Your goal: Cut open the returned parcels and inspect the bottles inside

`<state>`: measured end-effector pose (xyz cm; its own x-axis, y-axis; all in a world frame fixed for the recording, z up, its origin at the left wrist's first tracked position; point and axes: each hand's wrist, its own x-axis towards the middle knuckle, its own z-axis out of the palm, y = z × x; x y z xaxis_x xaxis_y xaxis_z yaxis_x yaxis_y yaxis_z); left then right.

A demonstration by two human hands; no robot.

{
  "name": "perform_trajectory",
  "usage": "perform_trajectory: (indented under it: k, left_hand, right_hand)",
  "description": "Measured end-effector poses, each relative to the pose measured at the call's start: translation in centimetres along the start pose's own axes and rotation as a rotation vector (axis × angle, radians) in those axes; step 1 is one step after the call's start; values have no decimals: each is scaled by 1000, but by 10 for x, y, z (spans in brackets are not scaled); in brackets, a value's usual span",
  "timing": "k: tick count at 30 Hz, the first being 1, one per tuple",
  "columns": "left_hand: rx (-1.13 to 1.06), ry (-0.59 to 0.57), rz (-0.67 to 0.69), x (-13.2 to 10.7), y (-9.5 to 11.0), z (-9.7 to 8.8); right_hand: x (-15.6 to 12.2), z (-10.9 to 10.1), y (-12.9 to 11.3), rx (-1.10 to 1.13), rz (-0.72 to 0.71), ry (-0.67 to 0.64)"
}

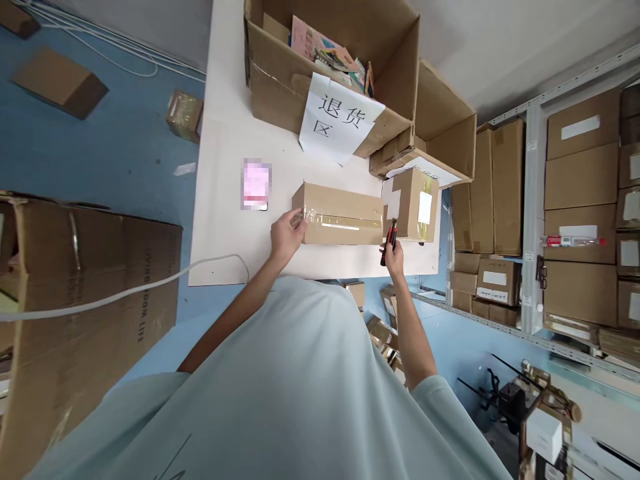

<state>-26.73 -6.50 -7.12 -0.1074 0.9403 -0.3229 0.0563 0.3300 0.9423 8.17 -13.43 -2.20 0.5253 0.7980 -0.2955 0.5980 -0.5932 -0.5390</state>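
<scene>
A long brown cardboard box (pixel 345 207) lies on the white table, with clear tape running lengthwise along the side facing me. My left hand (pixel 287 239) grips the box's left end, fingers bent at the taped edge. By the box's right end, my right hand (pixel 395 257) is closed around a black and red box cutter (pixel 390 241), its tip pointing away from me. I cannot make out whether the blade is out. Just right of the long box stands a smaller carton (pixel 411 208) with white labels and yellowish tape.
A large open carton (pixel 280 100) with books and a paper sign (pixel 340 120) stands at the table's back, another open carton (pixel 445 133) beside it. A phone (pixel 256 183), pixelated, lies left on the table (pixel 220 227). A white cable (pixel 150 288) crosses the left edge. Shelves (pixel 533 220) of boxes stand right.
</scene>
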Motion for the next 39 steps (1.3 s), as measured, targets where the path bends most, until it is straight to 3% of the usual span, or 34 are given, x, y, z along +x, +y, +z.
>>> perform_trajectory:
  k: [5, 8, 12, 16, 20, 24, 31, 39]
  left_hand:
    - [6, 3, 23, -10, 3, 3]
    - [73, 5, 71, -17, 0, -6]
    - [146, 10, 76, -21, -9, -27]
    - [131, -11, 133, -21, -17, -38]
    - [92, -39, 255, -24, -20, -34]
    - [66, -45, 251, -25, -23, -28]
    - [-8, 1, 186, -18, -32, -20]
    - [-45, -14, 168, -16, -36, -19]
  right_hand:
    - [-2, 14, -24, 31, -29, 67]
    - [-17, 15, -29, -40, -40, 60]
    - [-33, 8, -42, -295, -69, -7]
    - [-35, -2, -76, -548, -269, 39]
    - [-40, 2, -124, -589, -566, -160]
    - [-54, 20, -171, -789, -782, -405]
    - [-64, 41, -221, -1115, -828, -595]
    - [-65, 41, -237, -1229, -799, -618]
